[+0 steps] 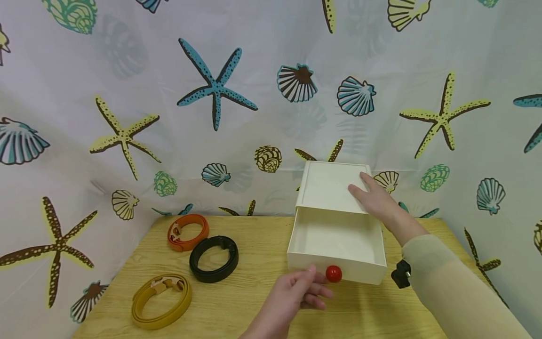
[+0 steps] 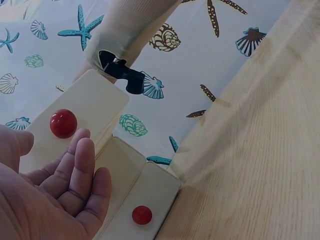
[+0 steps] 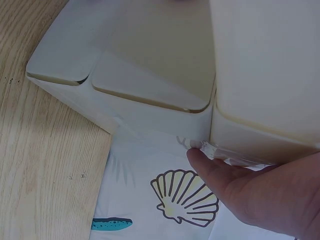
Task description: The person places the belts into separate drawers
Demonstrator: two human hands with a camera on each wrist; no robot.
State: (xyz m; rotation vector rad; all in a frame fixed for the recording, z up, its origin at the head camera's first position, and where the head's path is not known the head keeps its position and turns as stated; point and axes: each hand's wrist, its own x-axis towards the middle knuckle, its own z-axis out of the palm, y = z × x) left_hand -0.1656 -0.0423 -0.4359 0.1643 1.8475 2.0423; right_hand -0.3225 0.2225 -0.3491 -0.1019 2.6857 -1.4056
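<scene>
A white drawer unit (image 1: 334, 186) stands at the right of the table with its top drawer (image 1: 360, 273) pulled out; the inside of that drawer shows bare white. A round red knob (image 1: 333, 274) sits on the drawer's front. Just left of this knob is my left hand (image 1: 296, 296), its fingers loosely extended and nothing held. The left wrist view also shows a lower drawer with a second red knob (image 2: 142, 215), pushed in farther than the top one. My right hand (image 1: 377, 197) rests on the unit's top at the right edge, fingers spread and fairly straight.
Three coiled belts lie on the wooden table (image 1: 254, 235) at the left: an orange belt (image 1: 188, 232), a black belt (image 1: 213, 259) and a yellow belt (image 1: 162, 301). A white curtain (image 1: 237, 141) printed with starfish and shells hangs behind and at both sides.
</scene>
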